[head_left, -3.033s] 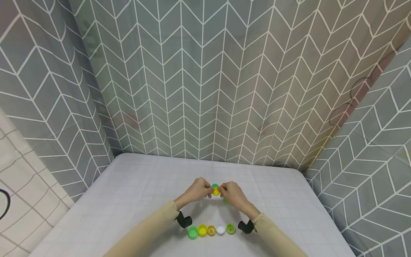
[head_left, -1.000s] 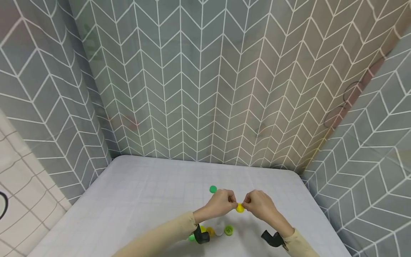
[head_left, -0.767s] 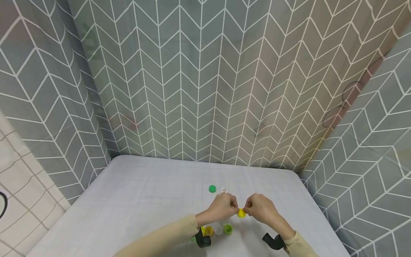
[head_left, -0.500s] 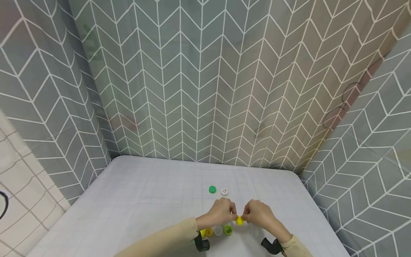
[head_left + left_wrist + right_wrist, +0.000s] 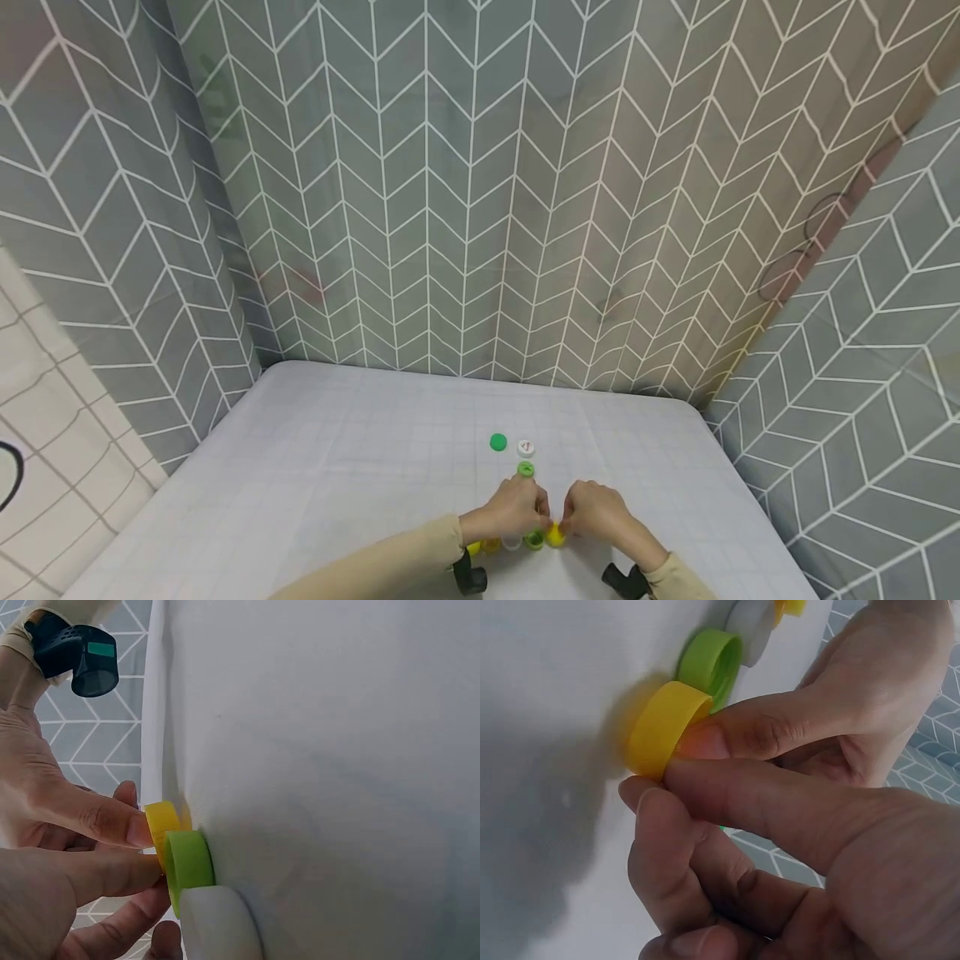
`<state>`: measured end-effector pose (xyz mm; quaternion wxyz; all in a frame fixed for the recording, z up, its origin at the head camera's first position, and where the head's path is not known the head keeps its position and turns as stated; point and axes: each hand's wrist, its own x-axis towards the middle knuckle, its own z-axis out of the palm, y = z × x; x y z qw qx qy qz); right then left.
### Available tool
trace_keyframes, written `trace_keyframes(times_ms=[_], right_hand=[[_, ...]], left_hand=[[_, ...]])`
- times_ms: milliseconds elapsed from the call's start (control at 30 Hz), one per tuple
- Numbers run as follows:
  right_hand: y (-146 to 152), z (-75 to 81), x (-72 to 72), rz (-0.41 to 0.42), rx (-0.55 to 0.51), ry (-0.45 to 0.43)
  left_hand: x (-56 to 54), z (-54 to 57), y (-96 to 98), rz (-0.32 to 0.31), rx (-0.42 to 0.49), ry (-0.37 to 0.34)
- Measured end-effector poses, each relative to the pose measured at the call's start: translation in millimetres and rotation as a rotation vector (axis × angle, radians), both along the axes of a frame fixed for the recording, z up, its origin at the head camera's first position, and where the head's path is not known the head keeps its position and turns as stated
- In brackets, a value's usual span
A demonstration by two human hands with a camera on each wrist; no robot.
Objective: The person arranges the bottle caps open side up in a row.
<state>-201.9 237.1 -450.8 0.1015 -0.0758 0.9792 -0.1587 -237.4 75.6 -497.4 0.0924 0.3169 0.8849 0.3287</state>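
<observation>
A yellow bottle cap (image 5: pixel 555 535) stands beside the light green cap (image 5: pixel 709 664) at the right end of a row. My left hand (image 5: pixel 517 507) and right hand (image 5: pixel 596 508) pinch it from either side. In the right wrist view, both thumbs are at its open side, while right fingertips (image 5: pixel 656 814) curl by its lower edge. The left wrist view shows the yellow cap overlapping the light green one, with a white cap (image 5: pixel 221 926) beyond. An orange cap (image 5: pixel 491 546) and another yellow cap (image 5: pixel 473 548) continue the row, partly hidden by my left hand and its wrist camera.
Farther back on the white-covered table (image 5: pixel 337 442) lie a green cap (image 5: pixel 498 442), a white cap with a red mark (image 5: pixel 526 448) and a light green cap (image 5: pixel 526 469). Patterned grey curtains (image 5: pixel 465 208) enclose the table's back and sides.
Both hands have carried the yellow cap from beside the back caps, rightward and toward me, down to the row's right end. The back white and light green caps have come into view.
</observation>
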Motion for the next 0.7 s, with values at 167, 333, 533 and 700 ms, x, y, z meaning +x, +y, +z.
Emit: trace_keyframes(times_ms=[167,333,533,700], right_hand=[[-1.0,-3.6,-1.3,-0.007,0.013,-0.011],[-1.5,-3.3,-1.0,-0.012,0.006,-0.022],[-0.7,-4.1,-0.2,0.0,-0.015,-0.012],[-0.6,-4.5,-0.4,0.007,-0.019,-0.007]], left_hand=[[2.5,2.5,-1.6,-0.001,-0.02,-0.005],[3.5,3.8,-3.7,-0.009,-0.01,-0.031],[3.1,3.1,-4.7,-0.012,0.0,-0.048],[2.5,3.3,-5.5,0.001,-0.004,-0.072]])
